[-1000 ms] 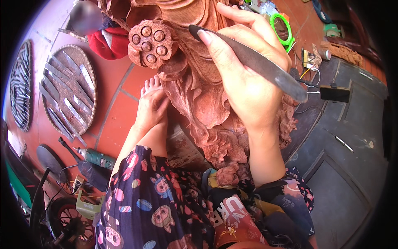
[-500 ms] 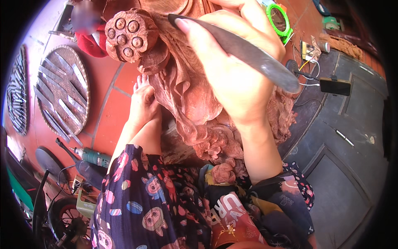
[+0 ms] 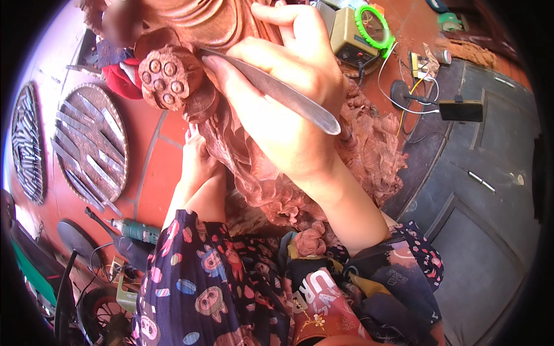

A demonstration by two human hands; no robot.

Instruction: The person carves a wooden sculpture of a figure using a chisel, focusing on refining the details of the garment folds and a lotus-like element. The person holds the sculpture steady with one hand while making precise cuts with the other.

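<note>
My right hand (image 3: 291,109) reaches up from the lower right and closes round a flat steel carving chisel (image 3: 288,95), gripped much like a pen. The chisel's narrow tip, beside my thumb, lies close to the carved lotus seed pod (image 3: 164,78); whether it touches the wood I cannot tell. The pod belongs to a reddish-brown wood carving (image 3: 254,179) with flowing folds, curled petals and rough flower clusters, partly hidden behind my hand and forearm. My left hand is out of view.
Two round woven trays hold many metal chisels, the nearer tray (image 3: 74,147) on the red tiled floor. A green power drill (image 3: 135,229) lies by my knee. At right are a phone on a stand (image 3: 460,111), a dark panelled board (image 3: 467,254), cables and an olive box (image 3: 348,39) with knobs.
My right hand and the chisel have moved left, toward the lotus pod. The view has shifted slightly, bringing the olive box and carved folds into sight.
</note>
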